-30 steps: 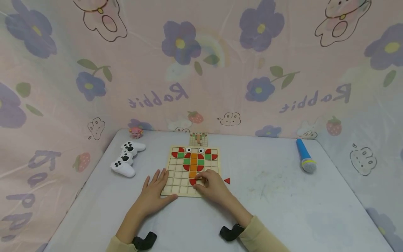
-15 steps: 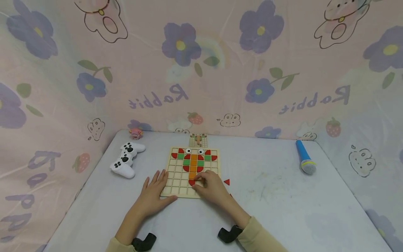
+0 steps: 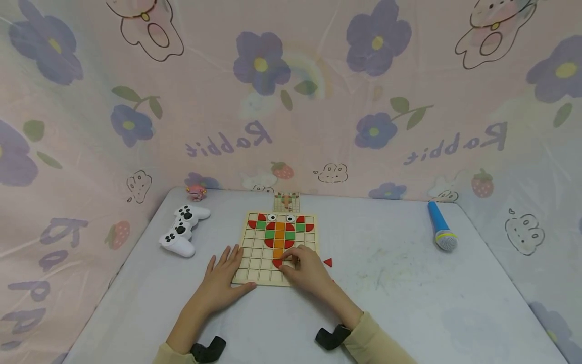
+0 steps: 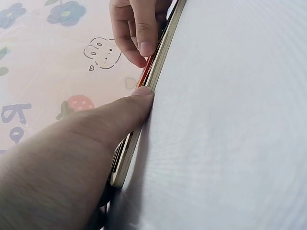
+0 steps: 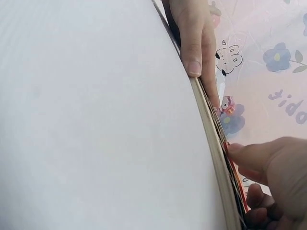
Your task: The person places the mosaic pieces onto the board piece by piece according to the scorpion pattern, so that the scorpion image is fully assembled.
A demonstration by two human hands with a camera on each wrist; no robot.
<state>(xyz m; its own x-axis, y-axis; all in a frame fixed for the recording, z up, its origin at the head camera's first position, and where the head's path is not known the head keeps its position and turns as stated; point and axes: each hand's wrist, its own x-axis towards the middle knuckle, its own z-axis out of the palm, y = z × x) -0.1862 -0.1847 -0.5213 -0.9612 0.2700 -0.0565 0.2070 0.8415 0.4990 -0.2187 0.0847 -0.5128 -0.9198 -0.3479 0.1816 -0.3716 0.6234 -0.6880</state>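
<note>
A square wooden grid board [image 3: 256,260] lies flat in the middle of the table, with red, green and orange pieces and two eye pieces set in its cells. My left hand [image 3: 221,278] rests spread along the board's left side, its thumb by the near edge; the left wrist view shows that thumb [image 4: 141,93] against the board's edge. Over the board's lower right, my right hand [image 3: 306,268] has thumb and forefinger bent together at a curved red piece [image 3: 277,263] below the orange column [image 3: 279,240]. Its fingers hide the cells beneath them.
A small pattern card [image 3: 286,202] stands behind the board. Right of the board lies a red triangle piece [image 3: 328,263]. A white game controller [image 3: 184,230] and a pink figurine [image 3: 196,192] are at the left; a blue toy microphone [image 3: 441,226] lies at the right.
</note>
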